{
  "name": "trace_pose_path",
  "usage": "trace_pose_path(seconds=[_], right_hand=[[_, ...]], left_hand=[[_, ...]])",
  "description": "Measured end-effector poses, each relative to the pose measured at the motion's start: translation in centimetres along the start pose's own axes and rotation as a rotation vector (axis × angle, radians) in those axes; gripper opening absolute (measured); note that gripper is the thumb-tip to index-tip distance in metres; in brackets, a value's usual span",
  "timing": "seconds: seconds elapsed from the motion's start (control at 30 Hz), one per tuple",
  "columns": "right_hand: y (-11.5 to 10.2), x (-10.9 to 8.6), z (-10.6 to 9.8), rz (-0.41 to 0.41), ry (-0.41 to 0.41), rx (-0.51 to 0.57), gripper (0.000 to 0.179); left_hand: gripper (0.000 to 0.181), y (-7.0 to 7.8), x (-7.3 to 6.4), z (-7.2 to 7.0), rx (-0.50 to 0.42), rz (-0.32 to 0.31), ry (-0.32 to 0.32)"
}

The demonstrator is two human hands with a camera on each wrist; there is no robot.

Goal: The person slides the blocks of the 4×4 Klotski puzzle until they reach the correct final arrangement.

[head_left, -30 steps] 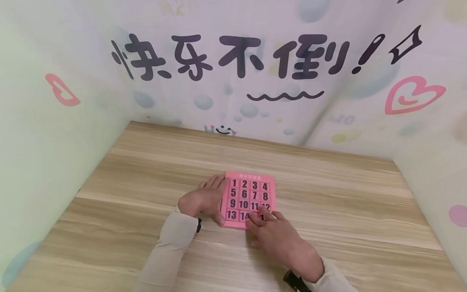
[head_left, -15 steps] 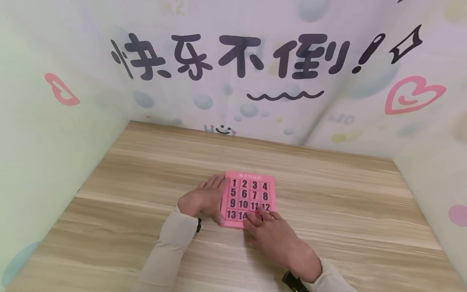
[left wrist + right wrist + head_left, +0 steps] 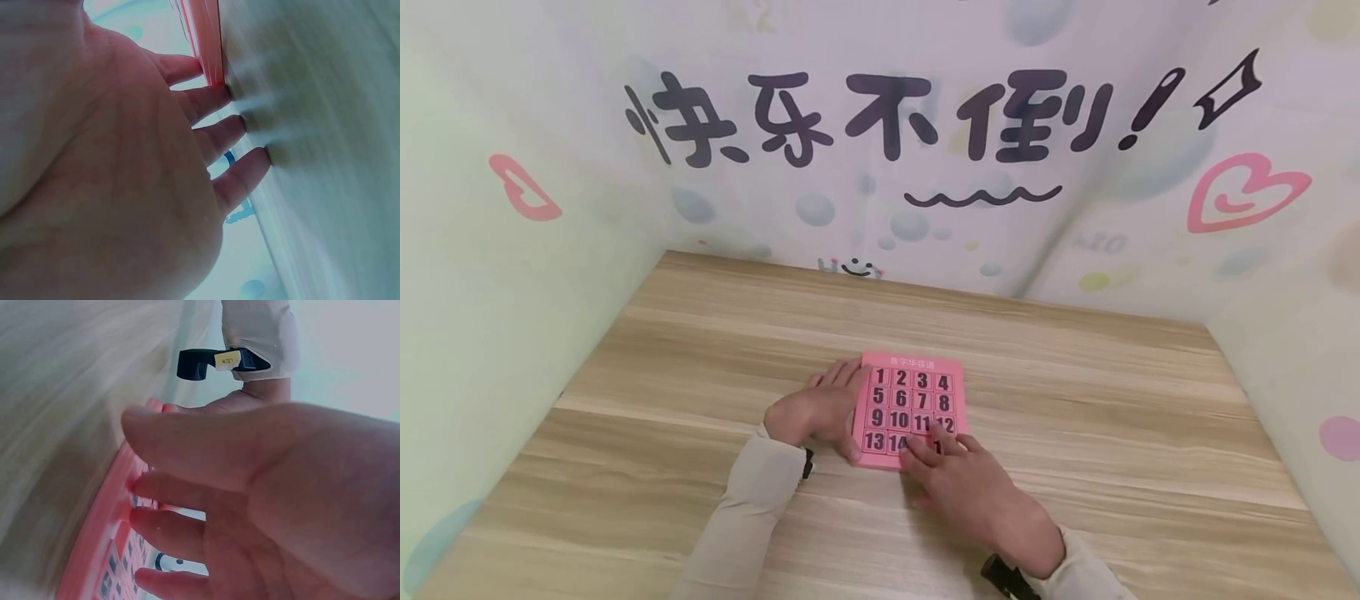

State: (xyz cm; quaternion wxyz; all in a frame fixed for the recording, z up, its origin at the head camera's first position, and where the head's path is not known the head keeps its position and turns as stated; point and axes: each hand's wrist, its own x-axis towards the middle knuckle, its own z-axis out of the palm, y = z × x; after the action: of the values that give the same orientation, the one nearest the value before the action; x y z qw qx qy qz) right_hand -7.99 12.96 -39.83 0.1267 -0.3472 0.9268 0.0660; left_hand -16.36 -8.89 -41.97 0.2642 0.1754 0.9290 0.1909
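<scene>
A pink number sliding puzzle lies flat on the table, its black-numbered tiles running in order from 1 at the top left. Along its left edge rests my left hand, thumb near the bottom left corner. In the left wrist view the extended fingers touch the board's side and the tabletop. My right hand reaches over the lower right part, fingertips on the tiles beside 14 and below 11 and 12. Those fingers partly hide the bottom row. The right wrist view shows the puzzle's edge under slightly bent fingers.
The wood-grain table extends around the board on all sides. A printed cloth wall with large dark characters stands along the back, and pale walls close off both sides. Dark bands sit at the wrists.
My right fingertips have shifted slightly left over the bottom row, covering more of the tile beside 14. The left hand and the board stay in place.
</scene>
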Motion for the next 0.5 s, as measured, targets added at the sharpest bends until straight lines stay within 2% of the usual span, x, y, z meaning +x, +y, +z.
trace_pose_path(seconds=[0.17, 0.3, 0.5], right_hand=[[0.6, -0.5, -0.5, 0.021, -0.029, 0.055, 0.053], [1.1, -0.9, -0.9, 0.072, -0.056, 0.094, 0.055], [1.6, -1.3, -1.4, 0.143, -0.132, 0.083, 0.052]], left_hand=[[0.129, 0.0, 0.1, 0.0, -0.011, -0.006, -0.007], [0.129, 0.0, 0.1, 0.0, -0.012, -0.013, -0.013], [0.131, 0.0, 0.1, 0.1, -0.013, -0.006, -0.003]])
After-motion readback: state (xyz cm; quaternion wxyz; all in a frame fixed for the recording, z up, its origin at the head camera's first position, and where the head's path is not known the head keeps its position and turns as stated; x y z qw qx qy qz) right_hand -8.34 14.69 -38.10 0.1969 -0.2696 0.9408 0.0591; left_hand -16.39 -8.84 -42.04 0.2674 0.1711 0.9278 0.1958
